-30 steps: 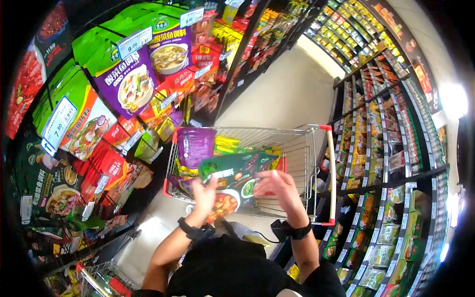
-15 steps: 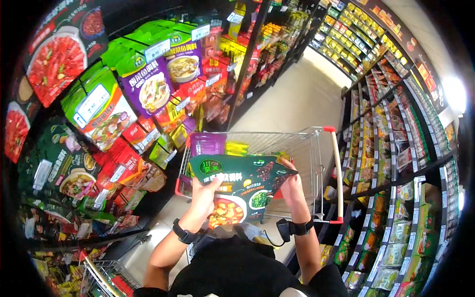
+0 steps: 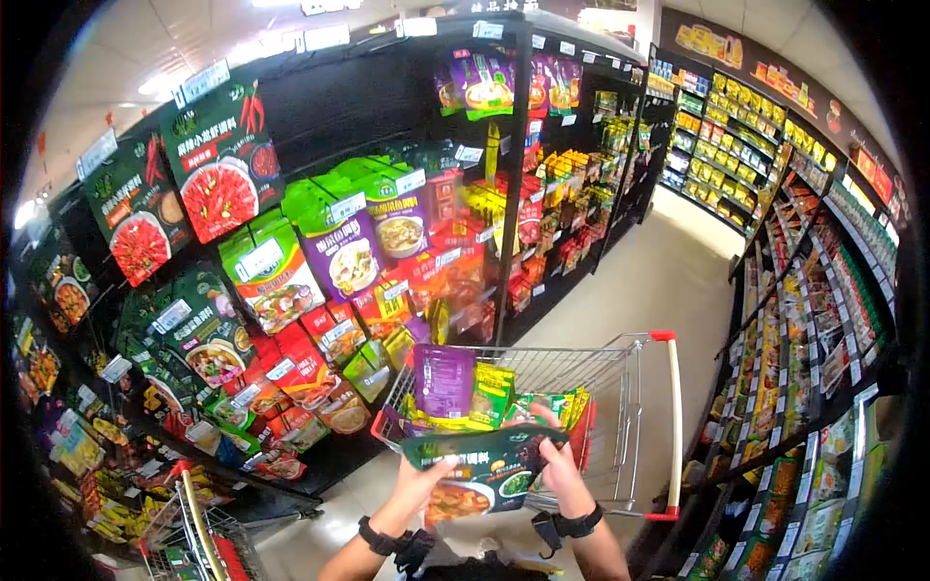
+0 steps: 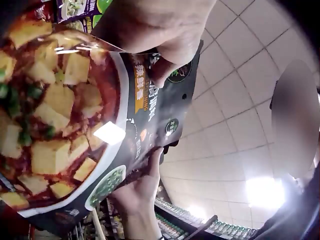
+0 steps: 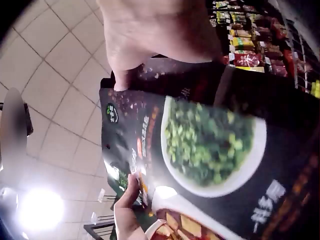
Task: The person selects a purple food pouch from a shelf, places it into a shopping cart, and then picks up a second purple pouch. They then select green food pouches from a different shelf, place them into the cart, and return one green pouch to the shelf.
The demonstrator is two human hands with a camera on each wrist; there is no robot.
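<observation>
Both hands hold a dark green seasoning pouch (image 3: 484, 479) in front of the body, over the near side of the shopping cart (image 3: 625, 426). Its front carries pictures of a tofu dish and a bowl of chopped greens. At the pouch's left side, the left hand (image 3: 418, 489) grips the edge, thumb on the printed face. The right hand (image 3: 564, 473) grips the right side, where the pouch bends; its thumb (image 5: 120, 80) lies along the top edge in the right wrist view. Behind the pouch, the fingers are mostly hidden.
In the cart lie a purple pouch (image 3: 444, 382) and green-and-yellow packets (image 3: 492, 395). Hanging pouches (image 3: 349, 257) crowd the black rack on the left. Shelves (image 3: 794, 358) of packets line the right side. Another cart (image 3: 199, 528) stands at the lower left.
The right hand, apart from the pouch a second ago, has taken hold of its right side. The pouch now tilts flatter. The head view has swung up, showing more of the upper rack.
</observation>
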